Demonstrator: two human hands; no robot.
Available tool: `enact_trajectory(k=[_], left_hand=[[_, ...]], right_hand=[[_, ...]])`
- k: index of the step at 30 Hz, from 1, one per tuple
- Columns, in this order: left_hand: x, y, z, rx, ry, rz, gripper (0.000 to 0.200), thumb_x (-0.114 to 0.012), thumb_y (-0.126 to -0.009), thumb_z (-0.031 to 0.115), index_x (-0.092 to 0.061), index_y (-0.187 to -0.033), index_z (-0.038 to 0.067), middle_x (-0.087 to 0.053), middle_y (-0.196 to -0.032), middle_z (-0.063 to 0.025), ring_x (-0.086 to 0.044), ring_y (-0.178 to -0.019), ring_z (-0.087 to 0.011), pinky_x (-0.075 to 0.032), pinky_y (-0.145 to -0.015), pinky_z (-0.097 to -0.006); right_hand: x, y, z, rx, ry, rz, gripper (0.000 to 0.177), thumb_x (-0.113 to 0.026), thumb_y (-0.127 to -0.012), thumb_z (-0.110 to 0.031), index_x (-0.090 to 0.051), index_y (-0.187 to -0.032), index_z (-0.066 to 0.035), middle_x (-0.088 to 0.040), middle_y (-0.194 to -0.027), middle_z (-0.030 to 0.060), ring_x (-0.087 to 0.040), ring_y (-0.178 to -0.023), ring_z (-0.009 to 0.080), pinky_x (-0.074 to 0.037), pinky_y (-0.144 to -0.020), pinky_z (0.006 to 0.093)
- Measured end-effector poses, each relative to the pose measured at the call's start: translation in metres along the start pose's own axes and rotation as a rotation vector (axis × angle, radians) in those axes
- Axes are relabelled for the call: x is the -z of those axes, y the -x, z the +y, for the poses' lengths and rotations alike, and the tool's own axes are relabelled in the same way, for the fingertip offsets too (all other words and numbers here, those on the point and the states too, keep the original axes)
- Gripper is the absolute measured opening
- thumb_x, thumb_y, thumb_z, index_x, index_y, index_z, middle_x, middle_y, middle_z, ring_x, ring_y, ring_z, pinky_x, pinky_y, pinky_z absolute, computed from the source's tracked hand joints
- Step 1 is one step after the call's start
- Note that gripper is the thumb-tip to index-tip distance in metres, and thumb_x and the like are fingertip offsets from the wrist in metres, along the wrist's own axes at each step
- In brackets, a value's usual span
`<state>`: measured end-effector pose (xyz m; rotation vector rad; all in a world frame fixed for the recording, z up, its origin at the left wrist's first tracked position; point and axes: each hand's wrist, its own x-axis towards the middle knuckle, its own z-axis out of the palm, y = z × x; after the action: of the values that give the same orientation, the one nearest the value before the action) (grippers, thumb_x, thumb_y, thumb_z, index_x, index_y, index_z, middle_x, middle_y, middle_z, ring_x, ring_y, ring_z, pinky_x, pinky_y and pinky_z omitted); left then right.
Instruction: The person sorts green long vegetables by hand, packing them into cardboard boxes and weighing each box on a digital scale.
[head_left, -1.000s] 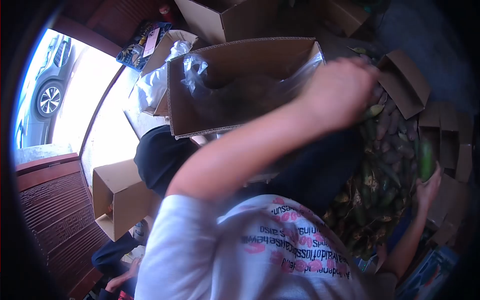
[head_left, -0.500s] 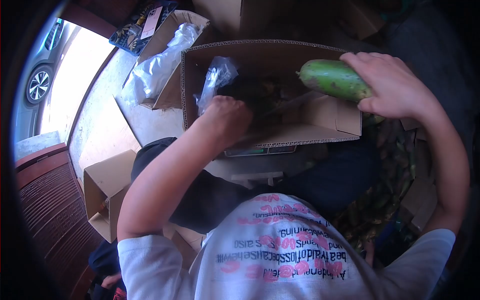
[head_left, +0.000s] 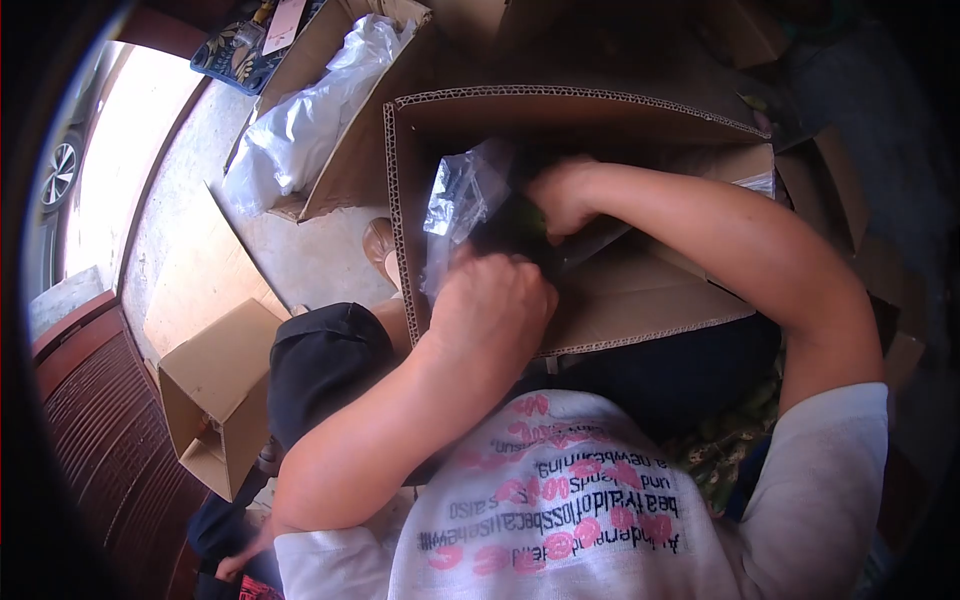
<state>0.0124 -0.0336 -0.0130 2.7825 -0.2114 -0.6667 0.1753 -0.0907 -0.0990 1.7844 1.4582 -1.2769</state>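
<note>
A large cardboard box point(head_left: 640, 320) stands in front of me with a clear plastic bag point(head_left: 462, 190) inside its left part. My left hand point(head_left: 495, 300) is closed at the bag's lower edge, near the front side of the box; what its fingers grip is hidden. My right hand point(head_left: 568, 195) reaches down into the box beside the bag. Its fingertips are lost in the dark interior, and a dark green vegetable point(head_left: 530, 222) shows faintly between the two hands.
Another open carton point(head_left: 345, 150) with white plastic point(head_left: 310, 115) stands at the upper left. A smaller box point(head_left: 215, 385) lies at the left. Green vegetables point(head_left: 725, 455) are heaped at the lower right. Another person's hand point(head_left: 235, 565) shows at the lower left.
My right hand has moved left and down into the box with the large green vegetable, which is now mostly hidden. My left hand has shifted slightly right and down. The view has shifted too.
</note>
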Motion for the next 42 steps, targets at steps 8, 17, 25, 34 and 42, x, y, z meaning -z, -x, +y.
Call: enact_trajectory(k=[8,17,25,34,42], left_hand=[[-0.008,-0.003,-0.002,-0.014,-0.003,0.106,0.013,-0.054,-0.079,0.010,-0.065,-0.072,0.009,-0.058,-0.078,-0.0086,-0.061,-0.078,-0.0210,-0.043,-0.093,-0.0426],[-0.005,-0.005,0.002,0.013,-0.026,0.040,0.013,-0.055,-0.078,0.009,-0.066,-0.072,0.009,-0.058,-0.078,-0.0078,-0.062,-0.077,-0.0205,-0.045,-0.085,-0.0403],[0.001,-0.004,0.000,0.004,-0.053,0.007,0.018,-0.052,-0.085,0.015,-0.070,-0.080,0.015,-0.065,-0.080,-0.0016,-0.064,-0.080,-0.0152,-0.047,-0.064,-0.0299],[0.006,-0.005,0.003,-0.015,-0.006,-0.114,0.014,-0.054,-0.082,0.013,-0.068,-0.080,0.014,-0.063,-0.077,-0.0025,-0.064,-0.078,-0.0168,-0.047,-0.065,-0.0304],[0.009,-0.006,0.003,-0.061,0.107,-0.145,0.007,-0.057,-0.076,0.009,-0.063,-0.076,0.009,-0.058,-0.073,-0.0080,-0.063,-0.070,-0.0216,-0.047,-0.065,-0.0321]], right_hand=[[-0.065,-0.083,-0.004,0.155,-0.186,0.034,0.094,-0.072,-0.069,-0.023,-0.019,-0.145,-0.007,-0.022,-0.146,0.0223,-0.026,-0.134,0.0390,-0.024,-0.110,0.0452],[-0.078,-0.101,-0.006,0.165,-0.209,0.139,0.074,-0.067,-0.075,-0.024,-0.030,-0.137,-0.006,-0.035,-0.137,0.0227,-0.032,-0.129,0.0378,-0.028,-0.107,0.0423],[-0.083,-0.054,0.032,0.371,-0.296,0.163,0.073,-0.063,-0.081,-0.032,-0.028,-0.141,-0.008,-0.032,-0.141,0.0237,-0.030,-0.132,0.0356,-0.027,-0.109,0.0393],[-0.063,-0.031,0.047,0.126,-0.500,-0.046,0.084,-0.060,-0.082,-0.041,-0.016,-0.146,-0.009,-0.030,-0.143,0.0253,-0.026,-0.136,0.0349,-0.023,-0.112,0.0363],[-0.106,-0.068,0.109,0.006,-0.077,0.172,0.067,-0.059,-0.084,-0.034,-0.035,-0.138,-0.002,-0.044,-0.134,0.0239,-0.039,-0.127,0.0361,-0.031,-0.107,0.0378]])
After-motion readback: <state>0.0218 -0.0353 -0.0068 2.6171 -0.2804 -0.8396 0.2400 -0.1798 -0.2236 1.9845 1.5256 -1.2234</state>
